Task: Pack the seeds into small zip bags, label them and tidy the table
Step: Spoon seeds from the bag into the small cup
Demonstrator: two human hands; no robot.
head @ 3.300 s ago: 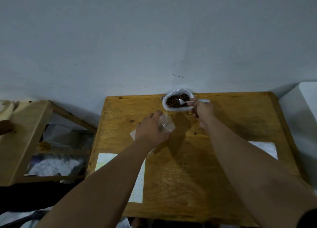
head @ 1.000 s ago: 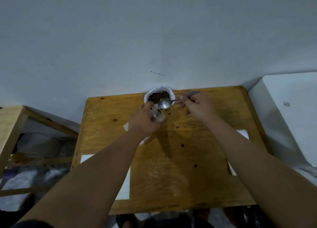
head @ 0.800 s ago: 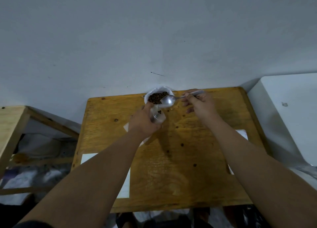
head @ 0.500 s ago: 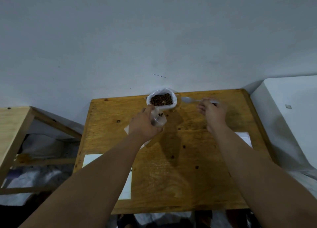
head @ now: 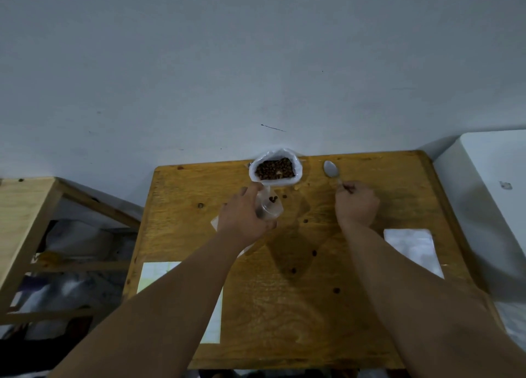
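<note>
While the left hand (head: 244, 215) grips the small zip bag (head: 270, 206), the right hand (head: 355, 204) pinches the spoon (head: 331, 169) by its handle, bowl pointing away toward the wall (head: 256, 64).

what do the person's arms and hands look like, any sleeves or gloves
No gloves, rings or watch show on the left hand or the right hand. The left forearm and right forearm are uncovered to the frame's edge; no sleeve is in view.

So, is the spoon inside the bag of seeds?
No, the spoon is over the table right of the seed bag, its handle pinched by the right hand.
</note>
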